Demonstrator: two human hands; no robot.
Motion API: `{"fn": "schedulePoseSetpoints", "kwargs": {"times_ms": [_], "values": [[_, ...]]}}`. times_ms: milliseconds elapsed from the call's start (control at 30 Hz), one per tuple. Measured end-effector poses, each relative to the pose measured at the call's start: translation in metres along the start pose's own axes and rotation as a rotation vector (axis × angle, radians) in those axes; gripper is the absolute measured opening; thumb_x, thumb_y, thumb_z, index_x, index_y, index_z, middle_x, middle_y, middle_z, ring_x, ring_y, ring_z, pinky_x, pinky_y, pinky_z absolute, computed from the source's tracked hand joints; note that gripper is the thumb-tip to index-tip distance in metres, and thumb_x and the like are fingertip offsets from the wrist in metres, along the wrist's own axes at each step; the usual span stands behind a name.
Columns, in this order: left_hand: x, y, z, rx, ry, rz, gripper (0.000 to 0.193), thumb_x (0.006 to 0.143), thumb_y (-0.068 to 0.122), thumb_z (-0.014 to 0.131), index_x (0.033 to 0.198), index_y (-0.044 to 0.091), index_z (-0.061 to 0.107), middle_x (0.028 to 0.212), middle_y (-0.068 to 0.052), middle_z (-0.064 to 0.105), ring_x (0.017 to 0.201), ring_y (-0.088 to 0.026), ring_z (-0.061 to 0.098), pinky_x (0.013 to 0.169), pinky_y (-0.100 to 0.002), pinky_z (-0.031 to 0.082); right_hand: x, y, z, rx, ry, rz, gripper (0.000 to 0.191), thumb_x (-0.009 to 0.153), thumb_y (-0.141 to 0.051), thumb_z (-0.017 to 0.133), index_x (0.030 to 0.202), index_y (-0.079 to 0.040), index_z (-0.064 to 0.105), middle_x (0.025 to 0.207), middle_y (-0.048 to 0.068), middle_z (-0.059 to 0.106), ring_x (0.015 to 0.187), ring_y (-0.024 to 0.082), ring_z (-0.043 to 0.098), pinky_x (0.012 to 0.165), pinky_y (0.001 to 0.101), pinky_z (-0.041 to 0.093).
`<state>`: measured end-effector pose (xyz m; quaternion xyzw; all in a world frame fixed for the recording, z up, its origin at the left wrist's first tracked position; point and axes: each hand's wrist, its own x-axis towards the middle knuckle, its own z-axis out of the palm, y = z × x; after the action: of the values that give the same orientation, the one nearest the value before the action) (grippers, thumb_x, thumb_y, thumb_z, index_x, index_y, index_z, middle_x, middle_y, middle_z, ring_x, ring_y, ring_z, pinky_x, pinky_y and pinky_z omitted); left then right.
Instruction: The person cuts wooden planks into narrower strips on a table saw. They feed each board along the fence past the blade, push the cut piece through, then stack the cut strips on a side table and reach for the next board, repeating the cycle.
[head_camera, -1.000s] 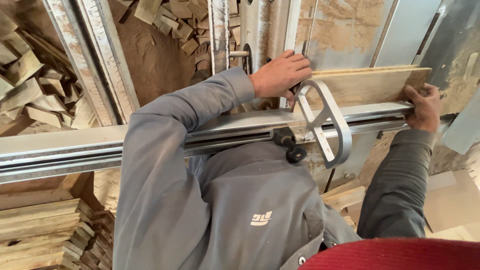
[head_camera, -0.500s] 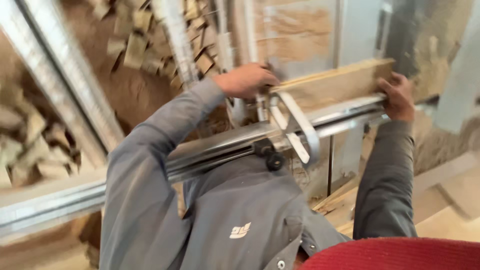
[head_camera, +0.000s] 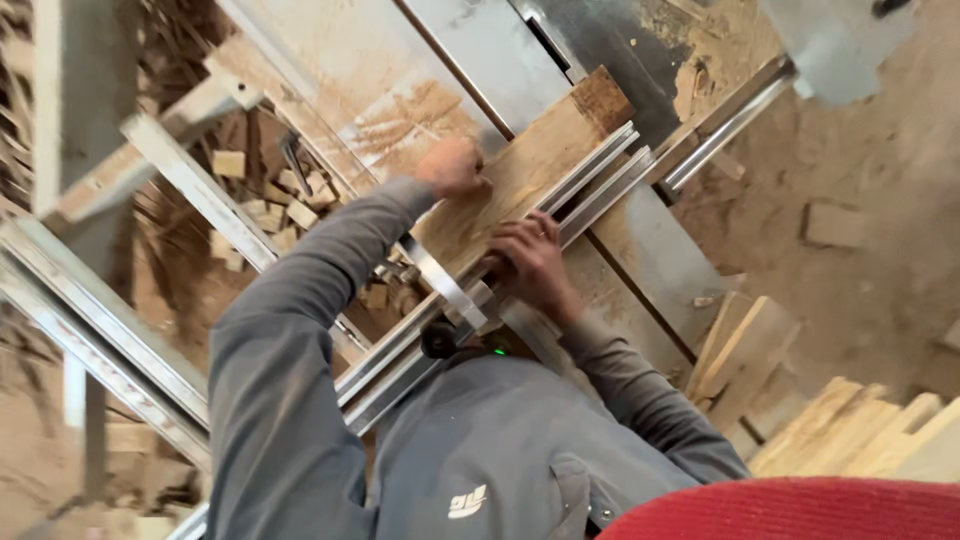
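Observation:
A wooden board (head_camera: 530, 165) lies on the saw table against a long aluminium fence rail (head_camera: 590, 190). My left hand (head_camera: 452, 167) presses on the board's near end, fingers curled on the wood. On the rail's near side, my right hand (head_camera: 535, 260) grips the rail and the board's edge. A flat metal handle (head_camera: 440, 280) and a black knob (head_camera: 438, 340) sit on the rail just below my hands. My grey sleeves and jacket fill the lower middle.
The grey steel saw table (head_camera: 500, 50) runs up and right, dusted with sawdust. Several wood offcuts (head_camera: 270, 200) lie on the floor at left between metal frame bars (head_camera: 180, 170). Stacked boards (head_camera: 860, 430) lie at lower right.
The view has swung and rolled, so the rail now runs diagonally. My right hand has moved from the board's far end along the rail to close beside my left hand.

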<state>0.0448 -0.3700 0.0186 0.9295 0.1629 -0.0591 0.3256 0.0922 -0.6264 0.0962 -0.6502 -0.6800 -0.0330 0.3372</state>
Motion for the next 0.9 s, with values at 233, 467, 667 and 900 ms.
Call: {"fn": "schedulePoseSetpoints", "kwargs": {"times_ms": [233, 467, 667, 900], "values": [[-0.005, -0.001, 0.004, 0.002, 0.084, -0.002, 0.040, 0.066, 0.040, 0.082, 0.078, 0.002, 0.077, 0.081, -0.022, 0.069, 0.075, -0.040, 0.070, 0.068, -0.049, 0.058, 0.028, -0.019, -0.006, -0.056, 0.079, 0.035, 0.006, 0.091, -0.013, 0.072, 0.095, -0.009, 0.070, 0.101, 0.007, 0.071, 0.106, 0.024, 0.066, 0.110, 0.0471, 0.042], [0.003, -0.013, -0.003, -0.001, -0.006, -0.091, 0.036, 0.068, 0.038, 0.081, 0.080, 0.003, 0.076, 0.083, -0.021, 0.071, 0.078, -0.038, 0.071, 0.071, -0.049, 0.058, 0.031, -0.006, 0.010, -0.029, 0.060, 0.007, 0.009, 0.089, -0.011, 0.068, 0.097, -0.007, 0.070, 0.102, 0.008, 0.071, 0.106, 0.024, 0.066, 0.111, 0.0468, 0.042], [0.010, -0.048, -0.026, -0.045, 0.038, -0.052, 0.037, 0.066, 0.035, 0.083, 0.082, 0.003, 0.076, 0.084, -0.020, 0.072, 0.080, -0.038, 0.071, 0.072, -0.048, 0.057, 0.061, 0.002, 0.029, -0.022, 0.069, 0.002, 0.010, 0.089, -0.010, 0.067, 0.098, -0.007, 0.070, 0.102, 0.007, 0.071, 0.107, 0.024, 0.066, 0.112, 0.0465, 0.041], [0.020, -0.103, -0.068, -0.041, 0.031, -0.040, 0.041, 0.067, 0.039, 0.084, 0.087, 0.004, 0.077, 0.090, -0.019, 0.074, 0.085, -0.037, 0.071, 0.076, -0.046, 0.057, 0.119, 0.005, 0.062, -0.034, 0.049, 0.011, 0.013, 0.087, -0.010, 0.067, 0.100, -0.008, 0.070, 0.103, 0.006, 0.071, 0.108, 0.024, 0.066, 0.113, 0.0472, 0.041]]}}
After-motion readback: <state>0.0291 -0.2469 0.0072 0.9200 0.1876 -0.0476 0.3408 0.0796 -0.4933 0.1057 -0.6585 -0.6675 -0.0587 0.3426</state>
